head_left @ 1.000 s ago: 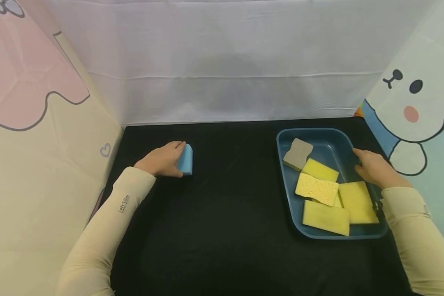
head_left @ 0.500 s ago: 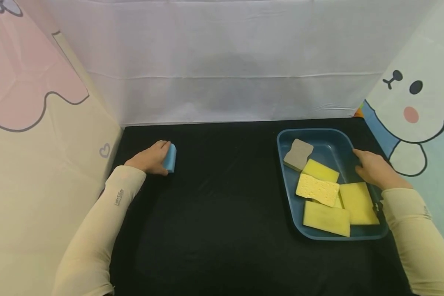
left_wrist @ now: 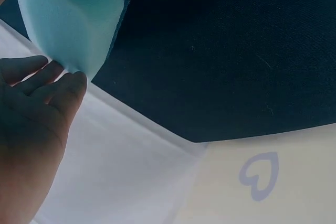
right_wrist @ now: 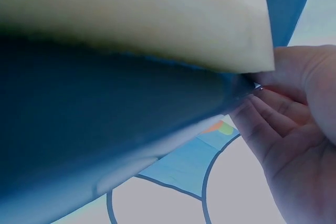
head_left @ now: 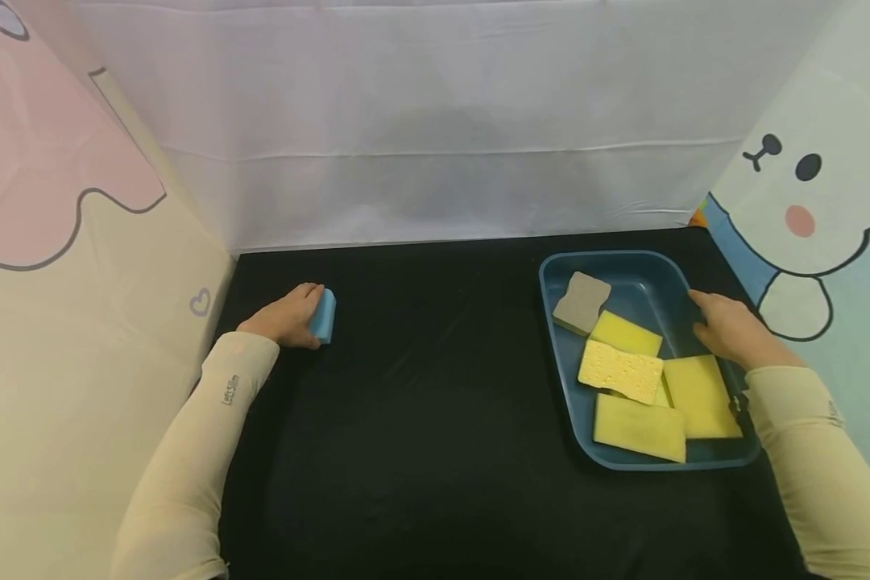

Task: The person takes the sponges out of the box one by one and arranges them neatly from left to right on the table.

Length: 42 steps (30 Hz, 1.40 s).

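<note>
A light blue sponge is at the table's far left, pinched between the thumb and fingers of my left hand. In the left wrist view the sponge shows a darker blue layer along one edge. Whether it touches the table I cannot tell. My right hand grips the right rim of a blue tray, thumb inside and fingers outside. In the tray lie a grey sponge, a holed yellow sponge and several plain yellow sponges, partly overlapping.
The table has a black cover. A white cloth wall stands behind it. Printed panels close in the left and right sides.
My left hand has moved to the left with the blue sponge held in it. The right hand stays on the tray rim, and the tray's contents look the same.
</note>
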Tool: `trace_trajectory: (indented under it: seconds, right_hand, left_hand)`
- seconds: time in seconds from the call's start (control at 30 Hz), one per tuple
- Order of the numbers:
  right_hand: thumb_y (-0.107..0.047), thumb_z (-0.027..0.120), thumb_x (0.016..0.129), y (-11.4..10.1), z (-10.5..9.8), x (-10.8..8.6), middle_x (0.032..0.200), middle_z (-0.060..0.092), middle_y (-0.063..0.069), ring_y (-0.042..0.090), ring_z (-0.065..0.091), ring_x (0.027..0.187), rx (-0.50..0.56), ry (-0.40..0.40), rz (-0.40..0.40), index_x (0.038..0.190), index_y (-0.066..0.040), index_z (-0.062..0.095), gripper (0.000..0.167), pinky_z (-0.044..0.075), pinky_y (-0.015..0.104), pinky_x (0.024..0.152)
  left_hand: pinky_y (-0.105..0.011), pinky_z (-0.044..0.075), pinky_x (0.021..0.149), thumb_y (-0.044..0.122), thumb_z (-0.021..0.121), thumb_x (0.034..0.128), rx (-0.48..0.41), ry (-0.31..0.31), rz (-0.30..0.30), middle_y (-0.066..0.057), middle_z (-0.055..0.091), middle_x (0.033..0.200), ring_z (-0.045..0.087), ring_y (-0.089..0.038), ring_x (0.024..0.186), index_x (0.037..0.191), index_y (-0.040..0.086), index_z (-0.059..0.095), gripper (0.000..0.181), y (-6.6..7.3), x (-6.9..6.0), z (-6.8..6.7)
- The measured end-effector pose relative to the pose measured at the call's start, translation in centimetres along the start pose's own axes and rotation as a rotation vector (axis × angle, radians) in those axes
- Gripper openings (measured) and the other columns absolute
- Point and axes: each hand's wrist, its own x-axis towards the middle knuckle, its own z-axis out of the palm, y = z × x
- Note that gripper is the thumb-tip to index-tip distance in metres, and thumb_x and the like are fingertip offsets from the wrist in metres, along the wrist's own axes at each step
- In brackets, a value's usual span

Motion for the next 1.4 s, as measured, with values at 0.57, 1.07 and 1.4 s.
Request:
trace_trajectory:
  seconds: [0.57, 1.07, 1.4]
  right_hand:
    - [0.005, 0.057, 0.09, 0.2, 0.2, 0.1, 0.133, 0.037, 0.049, 0.063, 0.04, 0.119, 0.0, 0.007, -0.017, 0.139, 0.025, 0.029, 0.06, 0.036, 0.067, 0.097]
    - [0.004, 0.057, 0.091, 0.2, 0.1, 0.2, 0.132, 0.038, 0.049, 0.063, 0.04, 0.12, 0.004, -0.007, 0.011, 0.139, 0.025, 0.029, 0.06, 0.036, 0.068, 0.097]
    - [0.005, 0.057, 0.09, 0.1, 0.1, 0.1, 0.134, 0.037, 0.048, 0.063, 0.038, 0.121, 0.012, -0.001, 0.014, 0.139, 0.025, 0.029, 0.06, 0.035, 0.067, 0.099]
  left_hand:
    - [-0.057, 0.025, 0.113, 0.026, 0.085, 0.0744, 0.03, -0.011, 0.005, -0.032, 0.018, 0.158, 0.02, -0.046, 0.144, 0.152, -0.014, 0.016, 0.112, 0.2, -0.3, 0.3]
    - [-0.058, 0.038, 0.105, 0.049, 0.08, 0.082, 0.101, 0.124, -0.01, -0.028, 0.036, 0.152, 0.036, -0.044, 0.138, 0.151, -0.008, 0.032, 0.101, 5.1, -0.4, -0.1]
    - [-0.048, 0.045, 0.101, 0.056, 0.077, 0.0817, 0.198, 0.231, 0.111, -0.022, 0.047, 0.147, 0.047, -0.035, 0.133, 0.149, -0.006, 0.039, 0.099, 12.7, 0.5, -0.4]
